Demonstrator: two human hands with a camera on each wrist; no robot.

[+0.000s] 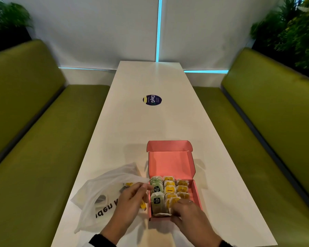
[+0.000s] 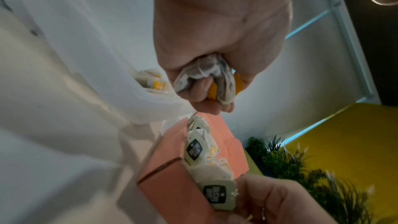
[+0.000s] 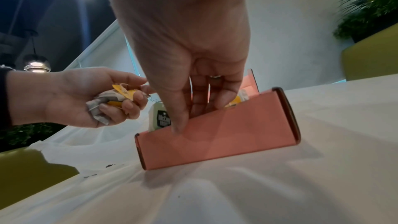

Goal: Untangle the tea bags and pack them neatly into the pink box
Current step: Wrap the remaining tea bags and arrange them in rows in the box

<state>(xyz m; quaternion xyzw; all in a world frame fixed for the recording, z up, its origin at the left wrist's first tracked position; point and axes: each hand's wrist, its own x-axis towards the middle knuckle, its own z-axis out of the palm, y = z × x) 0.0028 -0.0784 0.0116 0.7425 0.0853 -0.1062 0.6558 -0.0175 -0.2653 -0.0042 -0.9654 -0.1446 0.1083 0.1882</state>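
Bench, far left: green [image 1: 34,122], well apart from the work.
Table: white [image 1: 150,131], long, running away from the camera.
Bag: thin white plastic [image 1: 103,189], slumped left of the box, a few loose tea bags showing through.
Left hand: clenched [image 1: 130,198] round a crumpled bunch [image 2: 204,76] of tea bags with yellow tags, held above the table just beside the box's left wall.
Box: pink [image 1: 197,195], lid [image 1: 169,161] thrown back, standing on the table near its front edge.
Packed bags: three rows [image 1: 168,189] standing on edge, green-tagged on the left, yellow-tagged in the middle and on the right.
Right hand: fingers extended [image 1: 187,213] down into the box's near end, pressing or parting the yellow-tagged bags; thumb against the outer front wall; whether a bag is pinched, cannot tell.
Progress: by the look of it, most bags packed, one bunch still to untangle, a few still in the plastic bag.
Risk, strings: likely knotted inside the bunch; a sharp tug could tear a tag off or split a paper sachet.
Risk, rows: upright and loosely wedged; pushing another bag in could tip neighbours or drag one out.
Risk, box: light cardboard; a sideways push with no steadying grip could slide it.
Bench, far right: green [image 1: 275,122], plants [image 1: 296,32] behind.
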